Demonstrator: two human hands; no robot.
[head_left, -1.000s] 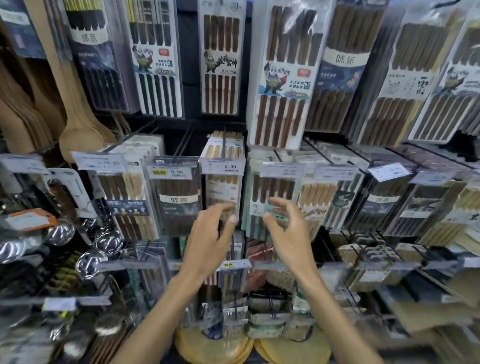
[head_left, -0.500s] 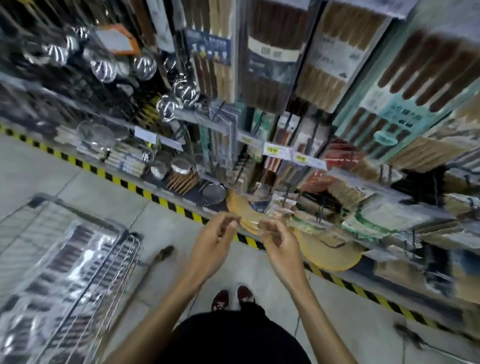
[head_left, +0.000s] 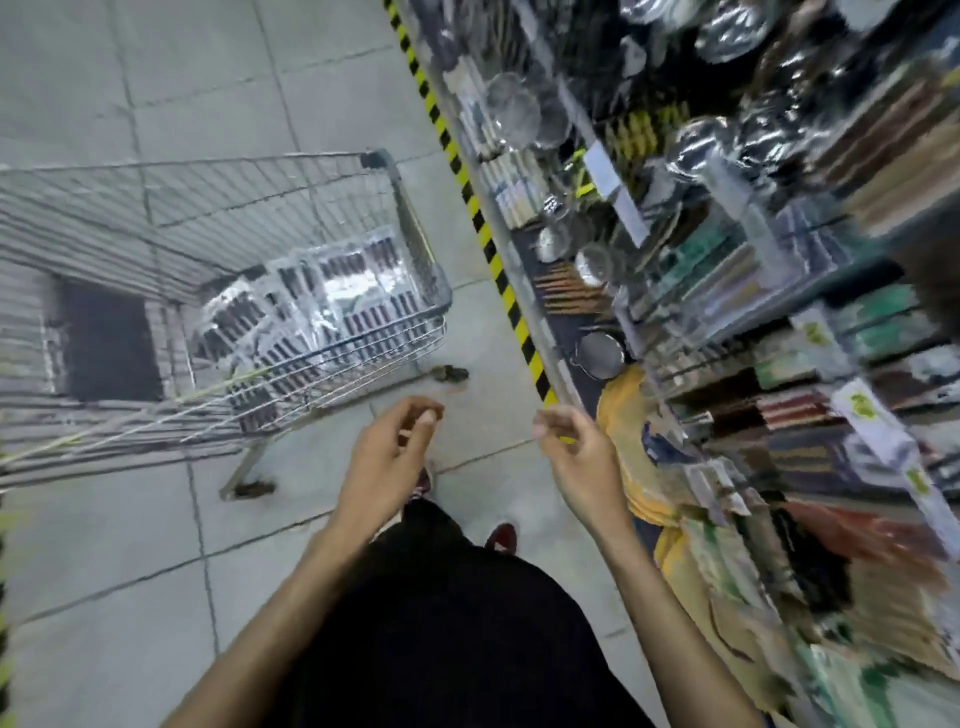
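Head view looks down on a shop aisle, and we take it from the biggest thing to the smallest. One shelving rack fills the right side, crowded with blurred kitchenware, and one yellow-and-black strip runs along its foot. One wire cart stands on the tiled floor to the left. Its long axis runs off toward the left edge, and its end wall is the part closest to us.

In that near end lie the packs of chopsticks, heaped and overlapping, their lengths fanned at different slants. Glare and blur keep us from counting them, so we say only several.

Two hands hang between cart and rack. Our left hand has its fingers loosely curled, thumb close to the forefinger, with nothing in it. Our right hand is curled the same loose way and is likewise empty.

The packs lie ahead and to the left of both hands. The left is nearer, just short of the cart's end wall. We judge that a reach into the cart falls to it, going forward, left and over the rim.

Two red shoes show below, one partly hidden behind the left hand.
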